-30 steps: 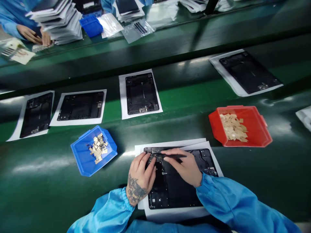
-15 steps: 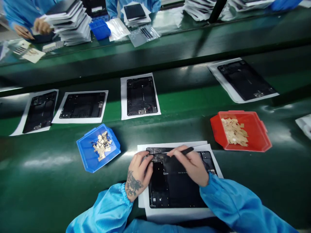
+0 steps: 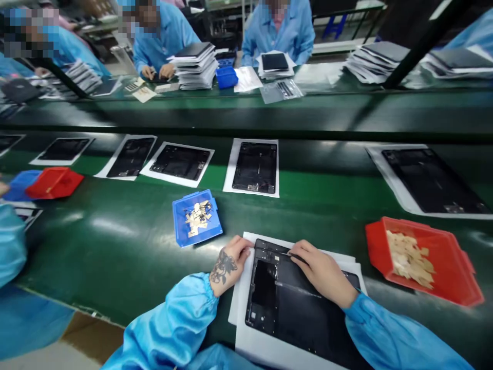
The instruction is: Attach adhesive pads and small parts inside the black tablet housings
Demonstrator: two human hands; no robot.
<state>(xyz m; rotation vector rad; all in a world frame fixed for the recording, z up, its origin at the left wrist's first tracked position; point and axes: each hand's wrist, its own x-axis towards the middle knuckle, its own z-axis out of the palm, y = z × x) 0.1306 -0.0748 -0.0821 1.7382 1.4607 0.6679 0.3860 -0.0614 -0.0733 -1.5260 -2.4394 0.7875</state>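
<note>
Left hand (image 3: 227,266) in close now, fingers drawn narrow, tips at or just beside the upper left corner of the dark tablet housing (image 3: 300,318); whether they pinch anything, I cannot tell. That housing lies flat and askew on white sheets (image 3: 250,344), on the green bench (image 3: 127,257), and it runs partly out of sight behind the right forearm. And there's the right hand (image 3: 327,277), over the housing's upper part, thumb and fingers closed around a slim dark tool (image 3: 298,257), most of it hidden!

Sweeping from the left: a neighbour's blue sleeve (image 3: 11,241) comes into view, near a small red bin (image 3: 56,182). Beyond it, a slanted housing (image 3: 131,156) sits on paper, then a wider one (image 3: 179,163) right beside it. Next, the blue bin (image 3: 182,226), near the left hand, loaded with pale tags (image 3: 198,218). Far right, another housing (image 3: 431,180) on its sheet, and nearer, the large red bin (image 3: 452,270), with a heap of pale pieces (image 3: 410,259) inside.
</note>
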